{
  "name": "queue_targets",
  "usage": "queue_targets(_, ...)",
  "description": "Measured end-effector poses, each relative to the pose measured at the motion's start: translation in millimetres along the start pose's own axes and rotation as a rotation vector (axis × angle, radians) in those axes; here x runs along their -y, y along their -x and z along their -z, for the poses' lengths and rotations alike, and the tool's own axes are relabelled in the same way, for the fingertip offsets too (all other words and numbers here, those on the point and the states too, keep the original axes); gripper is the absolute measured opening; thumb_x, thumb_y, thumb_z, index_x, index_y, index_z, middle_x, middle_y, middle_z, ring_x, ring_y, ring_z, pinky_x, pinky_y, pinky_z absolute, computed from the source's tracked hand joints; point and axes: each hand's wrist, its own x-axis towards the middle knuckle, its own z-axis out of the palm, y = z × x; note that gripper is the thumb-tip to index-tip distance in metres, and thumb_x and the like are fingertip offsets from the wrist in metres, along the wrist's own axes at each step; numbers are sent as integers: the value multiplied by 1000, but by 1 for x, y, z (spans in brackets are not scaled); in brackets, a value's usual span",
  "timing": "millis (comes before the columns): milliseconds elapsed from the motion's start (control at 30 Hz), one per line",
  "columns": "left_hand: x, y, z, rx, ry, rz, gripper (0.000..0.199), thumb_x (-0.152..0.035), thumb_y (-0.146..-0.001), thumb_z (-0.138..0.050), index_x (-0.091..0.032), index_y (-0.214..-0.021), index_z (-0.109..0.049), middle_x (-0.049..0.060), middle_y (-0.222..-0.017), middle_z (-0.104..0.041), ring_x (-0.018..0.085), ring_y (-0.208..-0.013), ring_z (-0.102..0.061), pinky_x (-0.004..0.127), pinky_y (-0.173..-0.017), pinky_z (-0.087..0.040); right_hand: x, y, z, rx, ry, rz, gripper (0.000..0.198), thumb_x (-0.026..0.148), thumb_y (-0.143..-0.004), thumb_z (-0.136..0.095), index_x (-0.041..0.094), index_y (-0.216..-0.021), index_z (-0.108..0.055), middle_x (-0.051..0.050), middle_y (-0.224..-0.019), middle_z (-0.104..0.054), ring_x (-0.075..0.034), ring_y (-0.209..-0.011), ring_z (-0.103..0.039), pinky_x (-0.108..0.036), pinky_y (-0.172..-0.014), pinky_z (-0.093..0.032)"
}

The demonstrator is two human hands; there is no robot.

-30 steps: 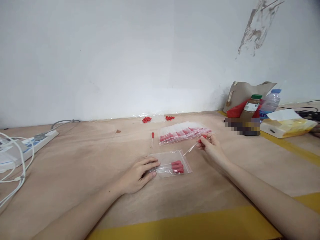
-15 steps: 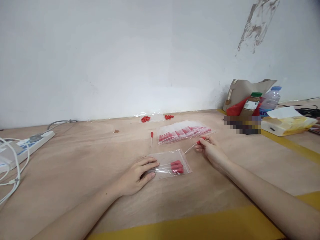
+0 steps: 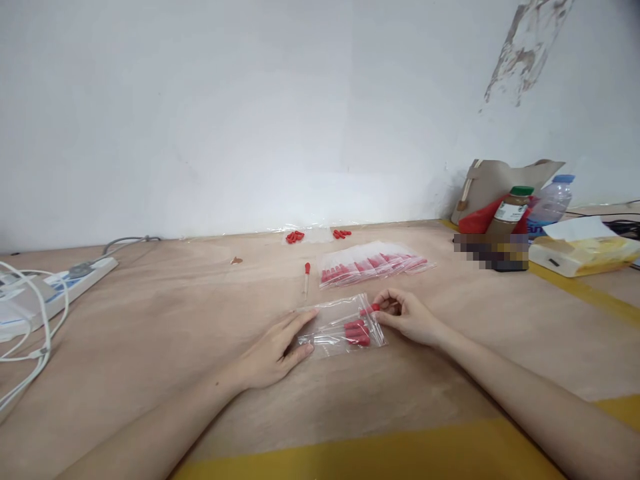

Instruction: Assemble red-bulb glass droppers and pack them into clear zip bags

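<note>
A clear zip bag (image 3: 333,348) lies flat on the table, its zip end facing right. Several droppers with red bulbs (image 3: 357,332) are inside it. My left hand (image 3: 280,347) rests over the bag's left end, fingers stretched and thumb apart, pressing it to the table. At the other end, my right hand (image 3: 405,316) pinches the red bulb of a dropper (image 3: 370,309). That dropper's clear stem runs leftward through the bag's mouth, with the bulb right at the opening. One loose dropper (image 3: 307,269) lies on the table just beyond the bag.
Behind lies a fanned stack of filled bags (image 3: 373,263). Red bulbs (image 3: 295,237) in clear plastic lie near the wall. A power strip (image 3: 60,297) with white cables is at left. A green-capped bottle (image 3: 510,212), a plastic bottle (image 3: 553,200) and a tissue pack (image 3: 575,250) stand right.
My right hand has moved left and nearer with its dropper, whose stem has gone into the bag's mouth. My left hand stays on the bag. The view has shifted slightly.
</note>
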Motion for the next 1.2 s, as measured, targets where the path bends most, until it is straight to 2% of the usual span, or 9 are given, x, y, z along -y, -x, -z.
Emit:
queue_targets(100,0,0,0,-4,-17,-1,46,-32,-88,-39,-25,-132,-28,5,-133,-39,22,-117,-40,38,-96,-35,-1,-2,-3,-17,180,105,19,31,-64,-64,16,-74,-59,-2,-75,-60,-13,-68,-52,-25,-62,-40)
queue_targets(267,0,-2,0,-23,-28,-24,45,-32,-88,-40,-25,-131,-30,5,-132,-40,22,-117,-40,38,-96,-36,-3,-7,-14,-81,211,135,20,34,-70,-59,18,-79,-66,-4,-78,-62,-18,-76,-54,-31,-71,-42)
queue_targets(467,-1,-2,0,-26,-31,-24,45,-32,-88,-41,-25,-131,-30,5,-132,-41,22,-116,-41,39,-96,-36,-2,-7,-13,50,248,210,22,34,-78,-50,26,-86,-68,-4,-104,-59,-21,-99,-50,-39,-90,-34)
queue_targets(533,-1,-2,0,-25,-35,-19,45,-32,-87,-41,-25,-131,-30,5,-131,-41,22,-116,-41,38,-96,-36,-4,-8,-10,6,182,173,22,35,-76,-52,24,-86,-68,-4,-99,-61,-21,-96,-52,-38,-87,-37)
queue_targets(667,-1,-1,1,-21,-30,-18,45,-32,-88,-41,-26,-131,-30,4,-131,-41,21,-116,-41,37,-96,-36,-10,-8,-2,-107,160,84,22,37,-71,-57,19,-73,-68,-4,-78,-62,-19,-76,-56,-34,-75,-43)
queue_targets(933,0,-1,0,-14,-46,-16,44,-32,-88,-40,-24,-130,-31,5,-131,-41,21,-117,-40,38,-96,-35,1,-2,-9,-19,141,186,22,35,-75,-54,21,-71,-69,-6,-88,-60,-19,-86,-55,-36,-83,-40)
queue_targets(1067,0,-1,0,-18,-39,-27,44,-32,-88,-40,-24,-130,-31,5,-131,-41,21,-117,-40,39,-97,-35,2,-2,-8,55,68,167,19,34,-74,-55,22,-75,-69,-4,-91,-61,-19,-89,-54,-36,-85,-39)
queue_targets(1133,1,-1,0,-17,-44,-35,43,-32,-88,-39,-24,-130,-33,5,-131,-42,21,-118,-39,38,-98,-34,-1,-3,-5,-25,69,120,20,34,-73,-55,20,-78,-68,-4,-88,-62,-19,-83,-56,-34,-79,-42)
queue_targets(1200,1,-1,0,-19,-53,-49,40,-32,-88,-39,-24,-128,-36,5,-130,-43,20,-118,-38,38,-99,-33,0,-6,0,-192,127,104,19,32,-71,-55,19,-79,-66,-4,-80,-63,-18,-74,-56,-32,-70,-43)
